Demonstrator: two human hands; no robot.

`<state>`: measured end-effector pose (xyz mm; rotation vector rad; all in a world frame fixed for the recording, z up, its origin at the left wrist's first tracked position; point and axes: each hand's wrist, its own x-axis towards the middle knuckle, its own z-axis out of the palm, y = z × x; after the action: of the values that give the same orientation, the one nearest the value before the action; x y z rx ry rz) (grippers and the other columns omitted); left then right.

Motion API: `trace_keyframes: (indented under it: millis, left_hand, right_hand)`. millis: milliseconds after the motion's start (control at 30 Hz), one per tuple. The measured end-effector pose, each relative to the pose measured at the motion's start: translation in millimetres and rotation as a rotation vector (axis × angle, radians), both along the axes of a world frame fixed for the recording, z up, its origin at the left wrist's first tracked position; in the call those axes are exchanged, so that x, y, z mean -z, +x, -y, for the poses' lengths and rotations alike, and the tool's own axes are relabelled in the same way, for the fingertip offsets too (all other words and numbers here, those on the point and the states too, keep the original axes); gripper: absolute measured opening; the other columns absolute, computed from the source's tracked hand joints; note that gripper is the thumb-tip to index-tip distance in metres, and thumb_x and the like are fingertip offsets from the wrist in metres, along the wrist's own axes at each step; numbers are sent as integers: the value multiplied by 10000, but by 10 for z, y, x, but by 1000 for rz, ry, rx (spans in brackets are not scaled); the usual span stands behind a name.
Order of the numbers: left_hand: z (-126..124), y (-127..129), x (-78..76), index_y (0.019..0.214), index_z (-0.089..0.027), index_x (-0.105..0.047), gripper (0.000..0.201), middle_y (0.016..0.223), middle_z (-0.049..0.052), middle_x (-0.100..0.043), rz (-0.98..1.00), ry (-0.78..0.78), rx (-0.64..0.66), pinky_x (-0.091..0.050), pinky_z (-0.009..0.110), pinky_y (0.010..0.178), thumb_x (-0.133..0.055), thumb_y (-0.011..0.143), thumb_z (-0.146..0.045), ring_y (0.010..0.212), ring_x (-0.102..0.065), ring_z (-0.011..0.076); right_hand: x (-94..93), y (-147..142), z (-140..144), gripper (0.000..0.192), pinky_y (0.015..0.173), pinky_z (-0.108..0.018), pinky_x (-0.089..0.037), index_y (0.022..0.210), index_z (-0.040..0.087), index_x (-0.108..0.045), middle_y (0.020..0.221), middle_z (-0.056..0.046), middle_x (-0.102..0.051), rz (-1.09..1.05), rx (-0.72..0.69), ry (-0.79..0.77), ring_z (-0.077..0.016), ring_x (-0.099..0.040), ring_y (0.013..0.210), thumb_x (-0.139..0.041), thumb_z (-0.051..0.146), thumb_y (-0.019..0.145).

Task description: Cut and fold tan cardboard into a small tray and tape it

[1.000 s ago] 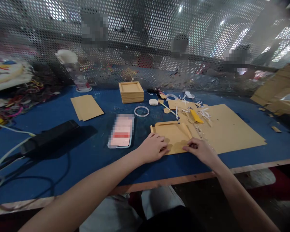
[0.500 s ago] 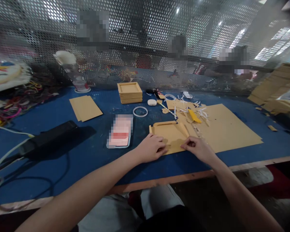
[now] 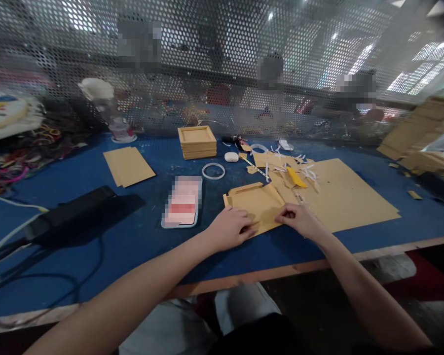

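While both hands were kept on the folded cardboard piece (image 3: 257,204) near the front edge of the worktop (image 3: 140,246), the left hand (image 3: 229,228) was laid on its near left corner with the fingers curled and pressed down on it. The right hand (image 3: 299,220) was set at the near right corner, where the card's edge was pinched between thumb and fingertips. The piece's raised flaps were turned up along its far and left sides. Just beside it, toward the right edge, a large cardboard sheet (image 3: 340,197) was spread flat, with a yellow cutter (image 3: 295,178) and white paper scraps (image 3: 309,170) lying on its far part. A tape ring (image 3: 213,171) and a stack of cardboard trays (image 3: 197,141) were placed farther back.
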<state>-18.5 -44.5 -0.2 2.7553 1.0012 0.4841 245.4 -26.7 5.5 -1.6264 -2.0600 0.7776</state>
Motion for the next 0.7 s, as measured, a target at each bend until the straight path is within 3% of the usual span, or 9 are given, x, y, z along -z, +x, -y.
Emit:
trace_keyframes:
  millis: [467,600,700]
  left_hand:
    - [-4,18,-22,796,-182,-611,299,807,9,-614,-36,8,4,-321,309,714,-469,951,-394,825,-575,175]
    - [13,16,-17,1107,-218,-604,256,917,10,-630,-4,-2,-22,-332,311,743,-517,930,-381,885,-580,178]
    - [17,10,-25,1271,-362,-542,317,929,6,-604,-69,34,15,-320,311,731,-452,967,-371,888,-572,178]
  right_hand:
    - [29,-1,97,199,599,-271,-387,773,198,-612,713,-1,-589,37,-79,106,-158,-533,663,-616,386,837]
    - [1,-34,93,183,593,-273,-390,783,192,-619,703,-4,-581,26,-96,94,-153,-522,646,-602,364,842]
    - [21,-38,80,197,587,-271,-400,816,191,-625,693,5,-566,-9,-94,73,-150,-515,639,-620,388,824]
